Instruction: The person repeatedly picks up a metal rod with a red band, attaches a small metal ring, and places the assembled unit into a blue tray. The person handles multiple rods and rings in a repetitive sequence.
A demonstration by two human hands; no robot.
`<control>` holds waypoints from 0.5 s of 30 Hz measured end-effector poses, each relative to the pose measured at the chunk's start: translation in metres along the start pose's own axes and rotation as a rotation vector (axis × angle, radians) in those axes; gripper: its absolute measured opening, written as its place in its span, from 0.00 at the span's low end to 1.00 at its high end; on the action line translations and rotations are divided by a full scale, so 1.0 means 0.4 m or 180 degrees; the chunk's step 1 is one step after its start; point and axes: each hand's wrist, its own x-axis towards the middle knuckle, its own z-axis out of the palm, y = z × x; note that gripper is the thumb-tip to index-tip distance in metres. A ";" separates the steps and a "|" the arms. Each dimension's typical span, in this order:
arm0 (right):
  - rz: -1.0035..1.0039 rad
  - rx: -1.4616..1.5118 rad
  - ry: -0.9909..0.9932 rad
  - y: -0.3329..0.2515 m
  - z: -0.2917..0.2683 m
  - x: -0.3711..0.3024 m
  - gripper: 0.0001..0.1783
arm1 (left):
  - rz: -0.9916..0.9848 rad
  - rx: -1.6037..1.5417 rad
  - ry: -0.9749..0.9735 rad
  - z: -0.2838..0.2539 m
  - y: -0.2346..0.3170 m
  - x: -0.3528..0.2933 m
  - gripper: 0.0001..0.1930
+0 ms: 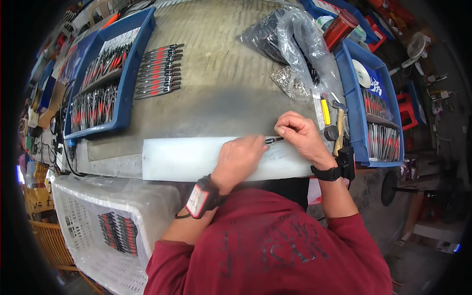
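Your left hand (241, 158) pinches one slim black tool (274, 140) over the near white board (182, 160), right hand (304, 141) fingers pressed together at its right end, hold unclear; far-left row of tools (158, 70) looks done, remaining count uncertain.

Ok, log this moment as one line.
left hand: fingers on piece; right hand: at piece's other end; piece: over white board; red-black pieces: rowed on table; crate: lower left

My held piece (273, 140): black and silver. My shirt (265, 211): maroon, dark-lettered. My board (182, 157): plain white. Rowed pieces (158, 69): black, red-banded middles. Trays (132, 83): blue. Crate (73, 216): white, slotted. Tool handle (325, 110): yellow. Jar (339, 32): red.
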 end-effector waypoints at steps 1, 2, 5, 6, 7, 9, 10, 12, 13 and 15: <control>0.0106 0.0099 -0.0018 0.001 0.008 -0.007 0.05 | 0.0027 -0.0033 0.0077 0.001 -0.002 -0.001 0.10; 0.0098 0.0003 -0.0001 0.004 0.014 -0.011 0.05 | 0.0036 -0.0030 0.0090 0.003 -0.004 -0.001 0.10; -0.0047 -0.0164 0.0097 0.013 0.031 -0.020 0.05 | 0.0048 -0.0036 0.0123 0.005 -0.007 -0.001 0.09; -0.0066 -0.0254 0.0137 0.016 0.035 -0.022 0.05 | 0.0031 -0.0051 0.0126 0.005 -0.006 -0.002 0.10; -0.0121 -0.0369 0.0180 0.018 0.038 -0.023 0.04 | 0.0013 -0.0065 0.0127 0.005 -0.005 -0.002 0.10; -0.0188 -0.0460 0.0252 0.023 0.043 -0.026 0.04 | 0.0012 -0.0092 0.0138 0.004 -0.005 -0.002 0.10; -0.0198 -0.0437 0.0283 0.024 0.045 -0.027 0.04 | 0.0014 -0.0105 0.0143 0.004 -0.006 -0.002 0.10; -0.0188 -0.0423 0.0325 0.026 0.047 -0.029 0.04 | 0.0013 -0.0109 0.0151 0.003 -0.006 -0.001 0.10; -0.0164 -0.0434 0.0336 0.026 0.046 -0.031 0.04 | 0.0015 -0.0113 0.0157 0.003 -0.006 -0.001 0.10; -0.0136 -0.0442 0.0352 0.026 0.044 -0.034 0.04 | 0.0008 -0.0100 0.0157 0.004 -0.006 -0.001 0.10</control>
